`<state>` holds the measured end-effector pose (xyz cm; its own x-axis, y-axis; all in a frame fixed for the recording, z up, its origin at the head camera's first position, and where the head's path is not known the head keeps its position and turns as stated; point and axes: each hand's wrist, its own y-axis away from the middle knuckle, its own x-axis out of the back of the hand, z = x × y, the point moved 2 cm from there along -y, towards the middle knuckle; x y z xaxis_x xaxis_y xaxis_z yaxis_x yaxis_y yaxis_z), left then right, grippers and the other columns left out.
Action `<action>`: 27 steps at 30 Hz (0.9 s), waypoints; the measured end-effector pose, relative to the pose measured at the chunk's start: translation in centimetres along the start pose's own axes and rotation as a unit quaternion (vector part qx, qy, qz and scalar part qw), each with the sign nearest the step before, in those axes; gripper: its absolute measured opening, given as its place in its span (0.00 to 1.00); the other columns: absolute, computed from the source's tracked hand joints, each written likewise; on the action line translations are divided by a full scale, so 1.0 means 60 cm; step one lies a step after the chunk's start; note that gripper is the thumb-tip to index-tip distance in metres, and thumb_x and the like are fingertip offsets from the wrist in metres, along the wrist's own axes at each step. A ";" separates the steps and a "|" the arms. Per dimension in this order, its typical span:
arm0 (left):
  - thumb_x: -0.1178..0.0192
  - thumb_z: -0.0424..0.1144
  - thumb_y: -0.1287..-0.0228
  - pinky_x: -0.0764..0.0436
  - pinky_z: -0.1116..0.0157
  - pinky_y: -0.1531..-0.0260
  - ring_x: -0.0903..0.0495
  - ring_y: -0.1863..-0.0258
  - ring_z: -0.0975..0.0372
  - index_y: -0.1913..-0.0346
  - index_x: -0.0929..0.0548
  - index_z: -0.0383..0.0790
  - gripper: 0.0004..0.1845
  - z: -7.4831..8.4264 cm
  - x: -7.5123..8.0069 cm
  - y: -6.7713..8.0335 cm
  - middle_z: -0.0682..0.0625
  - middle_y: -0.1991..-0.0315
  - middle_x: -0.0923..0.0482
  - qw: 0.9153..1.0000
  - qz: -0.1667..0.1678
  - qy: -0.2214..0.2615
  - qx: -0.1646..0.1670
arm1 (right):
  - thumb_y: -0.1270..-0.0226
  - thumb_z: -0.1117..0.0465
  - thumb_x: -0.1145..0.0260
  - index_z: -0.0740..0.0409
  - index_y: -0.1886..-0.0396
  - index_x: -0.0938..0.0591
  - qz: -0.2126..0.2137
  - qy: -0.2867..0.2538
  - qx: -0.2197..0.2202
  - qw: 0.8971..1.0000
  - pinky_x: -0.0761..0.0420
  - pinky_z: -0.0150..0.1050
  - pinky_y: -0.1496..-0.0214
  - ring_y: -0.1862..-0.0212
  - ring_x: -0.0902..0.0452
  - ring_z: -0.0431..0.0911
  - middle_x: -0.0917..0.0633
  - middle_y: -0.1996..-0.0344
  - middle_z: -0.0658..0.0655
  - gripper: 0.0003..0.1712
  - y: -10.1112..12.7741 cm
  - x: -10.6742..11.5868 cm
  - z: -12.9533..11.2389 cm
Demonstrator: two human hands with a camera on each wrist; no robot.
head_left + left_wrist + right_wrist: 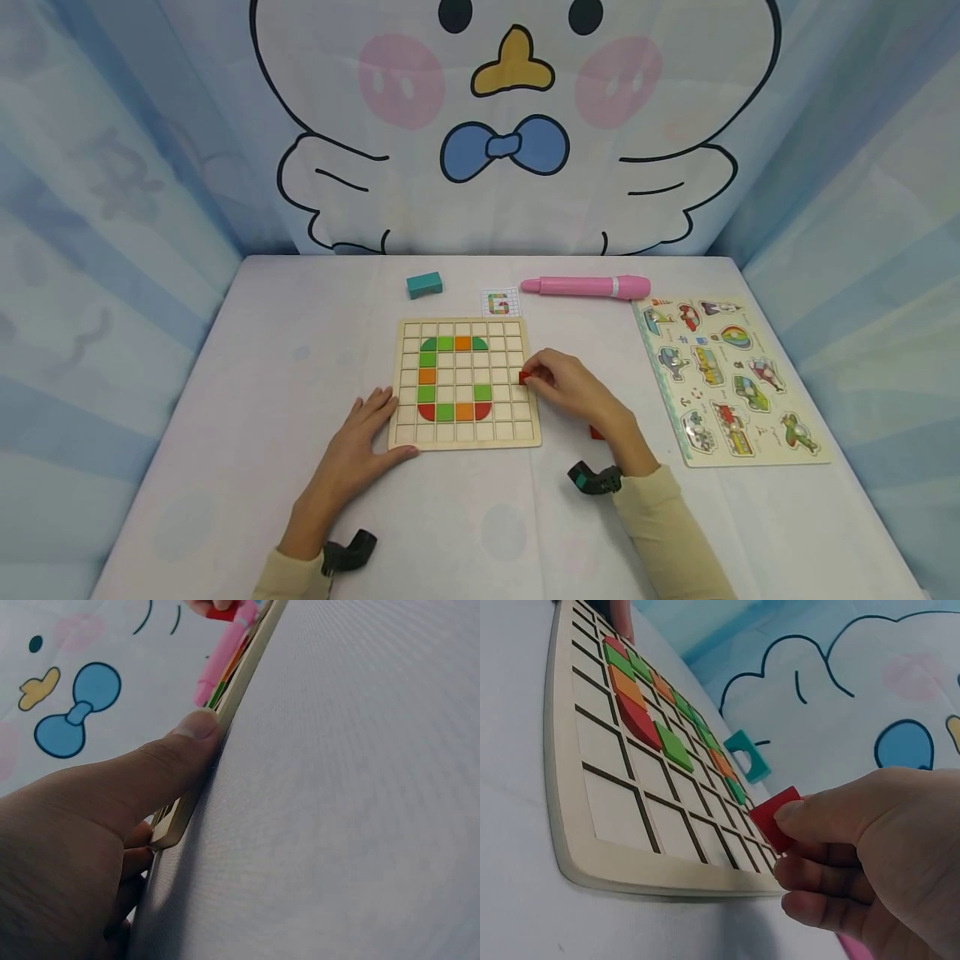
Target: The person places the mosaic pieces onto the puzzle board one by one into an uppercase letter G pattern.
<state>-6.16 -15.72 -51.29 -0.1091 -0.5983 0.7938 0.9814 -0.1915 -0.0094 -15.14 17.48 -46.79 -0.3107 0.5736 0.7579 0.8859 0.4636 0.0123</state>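
Observation:
A wooden grid board (465, 442) lies flat, bearing green, orange and red tiles (445, 412) laid in a C-like outline, with one green tile (482, 392) inside its right side. My left hand (360, 454) rests at the board's near-left corner, thumb (169, 754) against the near edge and fingers along the left side. Between thumb and fingertips, my right hand (570, 387) pinches a red square tile (776, 817); it is held up near the board's right edge. Another red piece (597, 432) is on the table, partly hidden by the right wrist.
Behind the board lies a small card (500, 302) printed with a coloured G-like pattern. A teal block (424, 285) stands at the back left, a pink pen-shaped object (585, 287) at the back right. On the right lies a picture puzzle board (731, 383).

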 end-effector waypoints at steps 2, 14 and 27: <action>0.26 0.59 0.48 0.47 0.48 0.19 0.43 0.21 0.49 0.27 0.31 0.35 0.49 0.000 0.000 0.000 0.43 0.24 0.36 1.000 0.000 -0.001 0.001 | 0.30 0.62 0.33 0.58 0.54 0.18 0.002 -0.004 0.005 1.000 0.18 0.33 0.58 0.62 0.24 0.41 0.16 0.63 0.51 0.08 -0.007 -0.003 -0.003; 0.26 0.58 0.48 0.47 0.48 0.19 0.43 0.21 0.49 0.27 0.31 0.36 0.49 0.001 0.001 0.000 0.43 0.24 0.36 1.000 -0.001 0.004 0.002 | 0.30 0.64 0.34 0.60 0.55 0.17 0.002 0.000 0.032 0.999 0.18 0.32 0.59 0.63 0.25 0.41 0.16 0.63 0.53 0.08 -0.041 -0.028 -0.023; 0.26 0.58 0.48 0.46 0.48 0.19 0.42 0.21 0.49 0.28 0.30 0.36 0.49 0.000 0.000 0.000 0.43 0.24 0.35 1.000 0.001 -0.001 0.002 | 0.28 0.60 0.34 0.58 0.51 0.17 -0.008 0.015 0.022 1.000 0.19 0.34 0.56 0.61 0.26 0.41 0.16 0.59 0.52 0.10 -0.061 -0.058 -0.036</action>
<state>-6.17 -15.75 -51.29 -0.1061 -0.5977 0.7947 0.9822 -0.1873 -0.0098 -16.54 12.33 -48.05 -0.3132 0.5462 0.7769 0.8650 0.5018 -0.0042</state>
